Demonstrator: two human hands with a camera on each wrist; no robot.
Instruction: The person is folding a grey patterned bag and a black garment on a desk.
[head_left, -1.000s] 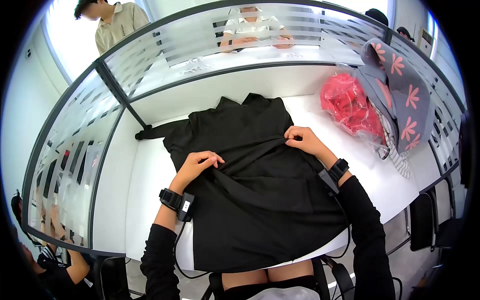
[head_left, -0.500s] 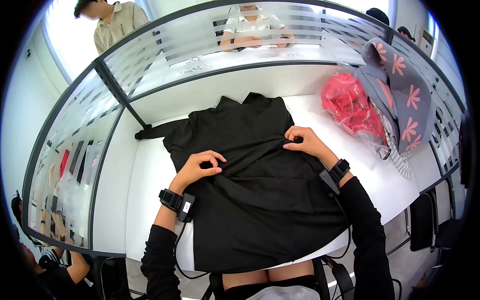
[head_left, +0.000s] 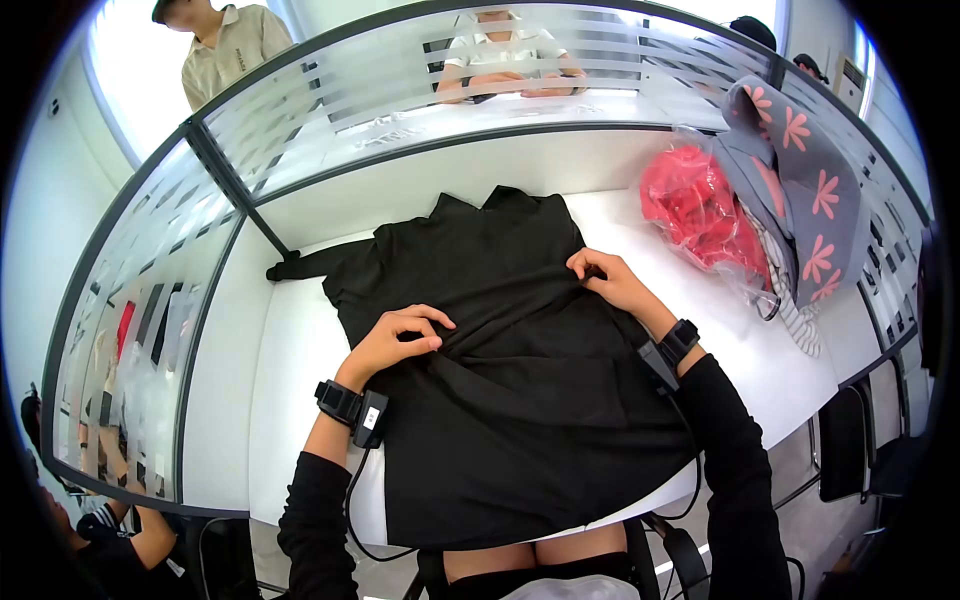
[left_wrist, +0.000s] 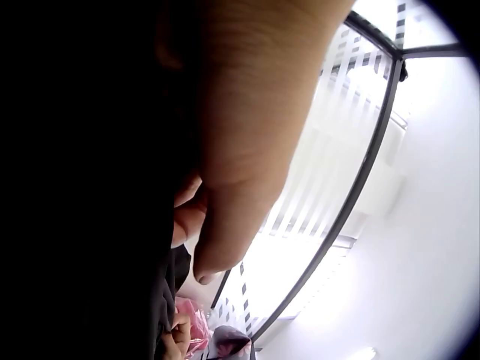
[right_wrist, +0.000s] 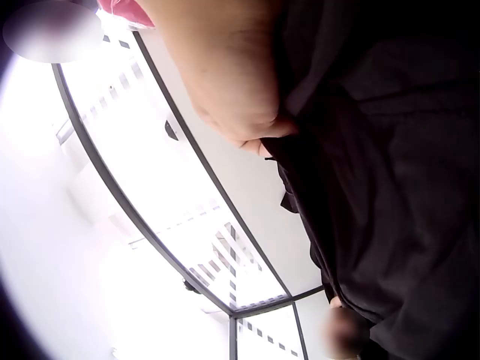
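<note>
A long black dress [head_left: 500, 440] with a collar lies spread over the white desk, its collar end far from me and its hem at the near edge. One sleeve [head_left: 315, 263] stretches out to the left. Creases run slantwise across the waist between the two hands. My left hand [head_left: 395, 340] rests on the left side of the waist, fingers bent loosely and thumb apart from them. At the right edge of the waist, my right hand [head_left: 610, 280] pinches the cloth; its curled fingers [right_wrist: 259, 127] meet a fold of the fabric in the right wrist view.
A red bundle in clear plastic [head_left: 695, 205] sits at the back right beside a grey cloth with pink flowers [head_left: 800, 190]. Striped glass partitions [head_left: 480, 75] border the desk [head_left: 290, 400]. People are beyond them. A cable hangs from each wrist camera.
My left thumb has moved away from the fingers. My right thumb first stretched out to the left, then drew in under the fingers. The dress has shifted very slightly left.
</note>
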